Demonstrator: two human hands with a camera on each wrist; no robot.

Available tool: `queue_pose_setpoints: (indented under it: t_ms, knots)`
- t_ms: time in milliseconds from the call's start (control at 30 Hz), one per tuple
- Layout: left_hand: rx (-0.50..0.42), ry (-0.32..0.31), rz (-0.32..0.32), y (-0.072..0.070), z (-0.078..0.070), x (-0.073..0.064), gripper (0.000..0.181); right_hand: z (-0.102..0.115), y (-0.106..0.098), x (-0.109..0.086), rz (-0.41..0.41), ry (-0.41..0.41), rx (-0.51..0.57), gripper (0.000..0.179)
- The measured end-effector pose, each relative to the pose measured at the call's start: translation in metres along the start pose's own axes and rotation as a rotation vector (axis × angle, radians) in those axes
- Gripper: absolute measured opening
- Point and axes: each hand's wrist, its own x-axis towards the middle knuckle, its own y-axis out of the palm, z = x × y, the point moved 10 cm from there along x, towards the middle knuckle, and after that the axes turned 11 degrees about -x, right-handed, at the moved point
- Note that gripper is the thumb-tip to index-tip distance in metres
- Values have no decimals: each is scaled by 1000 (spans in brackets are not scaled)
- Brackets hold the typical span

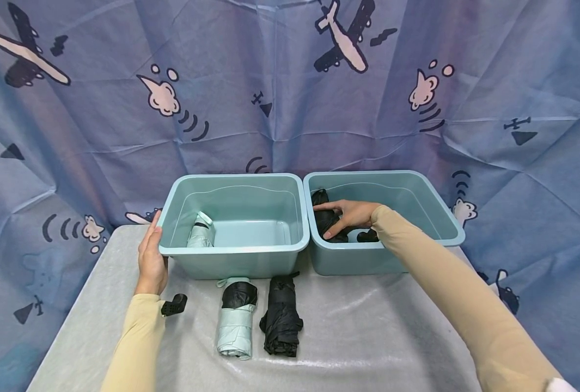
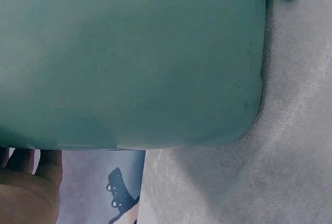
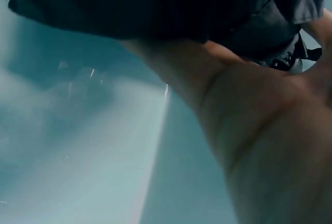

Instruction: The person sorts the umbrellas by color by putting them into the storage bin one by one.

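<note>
My right hand (image 1: 350, 216) reaches into the right teal bin (image 1: 453, 234). Its thumb and fingers grip a black folded umbrella (image 1: 323, 218) along the bin's left wall. In the right wrist view, dark umbrella fabric (image 3: 171, 6) lies over the fingers (image 3: 244, 110). My left hand (image 1: 151, 261) rests against the outer left side of the left teal bin (image 1: 231, 264), its fingers extended along the wall. A mint folded umbrella (image 1: 201, 233) with a black band is inside that bin.
In front of the bins lie a mint folded umbrella (image 1: 236, 321) and a black folded umbrella (image 1: 282, 318) on the grey-covered table (image 1: 368, 337). Another black item (image 1: 367, 236) shows partly in the right bin. A patterned curtain (image 1: 221, 81) hangs behind.
</note>
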Motion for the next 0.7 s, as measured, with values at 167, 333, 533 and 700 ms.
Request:
queue_pose_setpoints:
  t_ms: [167,333,533,700]
  knots:
    - [-5,3,-1,0,-1,0,51,-1,3,2,15,16,21,98]
    - [-15,4,-5,1,-1,0,51,-4,3,2,19,35,52,100]
    - [-7,-1,-11,1,0,0,50,-6,5,3,25,52,51,102]
    - [-3,2,-15,0,1,1,51,-8,5,5,35,69,16,106]
